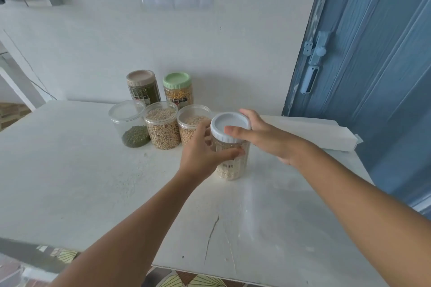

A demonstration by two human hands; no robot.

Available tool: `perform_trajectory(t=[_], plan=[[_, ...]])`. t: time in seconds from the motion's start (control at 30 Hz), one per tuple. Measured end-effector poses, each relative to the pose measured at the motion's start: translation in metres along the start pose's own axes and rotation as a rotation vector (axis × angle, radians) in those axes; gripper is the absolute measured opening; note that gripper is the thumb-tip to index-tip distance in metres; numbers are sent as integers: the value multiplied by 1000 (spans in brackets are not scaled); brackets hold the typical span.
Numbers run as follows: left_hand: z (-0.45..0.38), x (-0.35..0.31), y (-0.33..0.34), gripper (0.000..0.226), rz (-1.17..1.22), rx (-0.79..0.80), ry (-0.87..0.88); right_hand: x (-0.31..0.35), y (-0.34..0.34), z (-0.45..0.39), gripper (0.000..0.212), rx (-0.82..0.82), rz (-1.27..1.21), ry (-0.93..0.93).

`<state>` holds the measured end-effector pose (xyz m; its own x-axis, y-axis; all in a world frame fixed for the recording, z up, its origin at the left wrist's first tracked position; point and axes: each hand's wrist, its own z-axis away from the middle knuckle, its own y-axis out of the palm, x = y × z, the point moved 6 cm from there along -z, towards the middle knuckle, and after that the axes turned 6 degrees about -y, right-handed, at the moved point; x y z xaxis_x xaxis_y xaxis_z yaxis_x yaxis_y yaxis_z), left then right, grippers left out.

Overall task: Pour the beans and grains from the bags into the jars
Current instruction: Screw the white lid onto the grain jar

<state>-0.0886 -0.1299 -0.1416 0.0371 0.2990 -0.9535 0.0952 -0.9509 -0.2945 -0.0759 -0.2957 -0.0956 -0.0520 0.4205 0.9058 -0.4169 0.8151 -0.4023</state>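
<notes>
A clear jar (231,165) holding pale grains stands upright on the white table (93,182), right of centre. My left hand (203,149) grips its body from the left. My right hand (261,133) grips its white ribbed lid (229,124) from the right, thumb across the top. Behind them stand three clear jars with transparent lids: one with a little green mung beans (130,123), one nearly full of beige beans (162,126), one with beige beans (192,127) partly hidden by my left hand.
At the back against the wall stand a beige-lidded jar of dark green beans (142,87) and a green-lidded jar of yellow corn (178,88). A long white box (310,133) lies at the table's right edge. A blue door (373,65) stands to the right.
</notes>
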Motion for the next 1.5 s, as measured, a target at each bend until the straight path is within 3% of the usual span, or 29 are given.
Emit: perform_trajectory(t=[0.27,0.37,0.53,0.63,0.7,0.8,0.93,1.0,1.1,1.17,1.3,1.4,1.5], plan=[[-2,0,9,88,42,-5,16,-17,-6,9,73,-180,-119,-49],[0,0,9,86,48,-1,10,-11,-6,7,77,-168,-49,-75],[5,1,13,80,117,-5,15,-16,2,4,83,-415,-34,-138],[3,0,14,81,104,9,9,-19,1,2,87,-442,3,-149],[-1,-1,10,85,23,51,-10,-19,-1,2,91,-413,27,-169],[-6,-4,-7,96,-309,148,-3,-17,-4,4,93,-358,137,-236],[-15,-23,-43,77,-756,-3,149,-15,-6,1,71,-333,221,-324],[-30,-32,-49,72,-940,-46,224,-20,-6,-1,75,-303,241,-332],[-55,-23,-43,80,-1148,83,190,-25,-5,-3,85,-224,313,-336],[-63,-17,-37,71,-1180,142,173,-25,-7,-5,86,-222,337,-350],[-64,-24,-37,41,-1151,56,257,-24,-5,-15,85,-276,384,-370],[-57,-26,-42,41,-1197,86,274,-25,-5,-27,83,-309,417,-362],[-45,-26,-51,55,-1279,140,278,-20,-10,-41,82,-301,459,-350]])
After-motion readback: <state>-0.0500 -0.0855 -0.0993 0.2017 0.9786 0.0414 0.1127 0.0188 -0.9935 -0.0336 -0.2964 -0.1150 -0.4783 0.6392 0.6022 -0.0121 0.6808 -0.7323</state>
